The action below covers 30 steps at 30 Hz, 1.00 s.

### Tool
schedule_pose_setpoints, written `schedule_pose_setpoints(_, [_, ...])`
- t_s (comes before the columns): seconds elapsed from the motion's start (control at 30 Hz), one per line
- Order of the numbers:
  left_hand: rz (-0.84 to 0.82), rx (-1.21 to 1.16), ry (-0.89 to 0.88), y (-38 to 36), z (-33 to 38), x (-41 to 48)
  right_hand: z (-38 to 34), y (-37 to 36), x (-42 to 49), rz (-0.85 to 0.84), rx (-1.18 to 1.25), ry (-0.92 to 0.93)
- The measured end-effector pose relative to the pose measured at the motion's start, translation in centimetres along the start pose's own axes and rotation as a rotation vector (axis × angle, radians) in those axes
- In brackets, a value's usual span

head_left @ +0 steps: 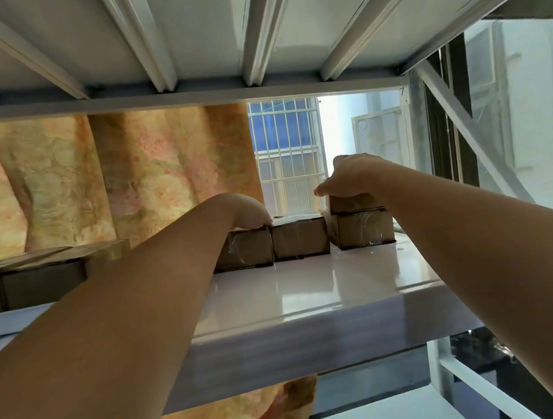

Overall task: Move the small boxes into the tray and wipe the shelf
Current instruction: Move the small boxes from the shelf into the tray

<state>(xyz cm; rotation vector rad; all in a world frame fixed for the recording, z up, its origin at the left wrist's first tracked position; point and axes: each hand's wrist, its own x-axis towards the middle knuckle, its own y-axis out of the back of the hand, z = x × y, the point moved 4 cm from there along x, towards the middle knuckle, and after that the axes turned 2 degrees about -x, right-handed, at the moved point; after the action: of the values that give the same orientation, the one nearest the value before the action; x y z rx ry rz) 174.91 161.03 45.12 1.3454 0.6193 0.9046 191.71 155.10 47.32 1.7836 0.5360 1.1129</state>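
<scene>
Several small brown taped cardboard boxes stand at the back of a glossy white shelf (311,288). My left hand (251,214) lies over the top of the leftmost box (243,251), fingers curled behind it. Beside it stands a middle box (301,239). To the right, one box (362,230) carries a smaller box (350,202) on top, and my right hand (347,177) grips that top box from above. No tray and no cloth are in view.
Larger dark cardboard boxes (34,274) sit on the shelf's left part. A metal shelf underside (247,23) hangs close overhead. A floral curtain (126,178) and barred window (287,153) lie behind. A diagonal brace (466,132) bounds the right side.
</scene>
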Motion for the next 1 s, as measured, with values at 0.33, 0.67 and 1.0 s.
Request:
schedule_pose_setpoints(0.33, [0.009, -0.016, 0.087, 0.27, 0.36, 0.91, 0.30, -0.68, 0.00, 0.067, -0.076, 0.040])
schedule_pose_setpoints(0.67, [-0.036, 0.040, 0.150, 0.16, 0.30, 0.81, 0.45, -0.52, -0.06, 0.082, -0.108, 0.067])
schedule_pose_setpoints(1.0, [0.084, -0.109, 0.127, -0.04, -0.29, 0.96, 0.57, -0.86, -0.07, 0.085, -0.112, 0.052])
